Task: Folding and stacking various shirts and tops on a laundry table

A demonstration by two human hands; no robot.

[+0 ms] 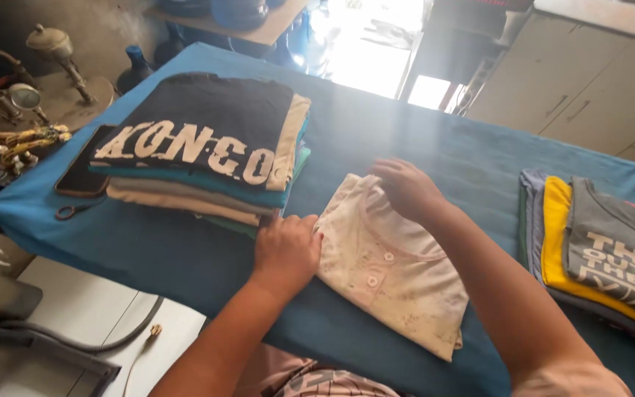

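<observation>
A folded cream garment with small buttons (387, 272) lies on the blue-covered table (420, 143). My left hand (286, 250) rests on the garment's left edge, fingers curled down onto the fabric. My right hand (406, 187) presses on its far corner, fingers bent against the cloth. Just left of my left hand stands a stack of folded shirts (207, 151), topped by a dark one with large white lettering.
A second pile of folded shirts (597, 250), grey, yellow and blue, lies at the table's right. A dark phone (82, 173) and small scissors (71, 212) sit by the left edge. Metal tools (16, 110) crowd the far left; white cabinets (589, 81) stand behind.
</observation>
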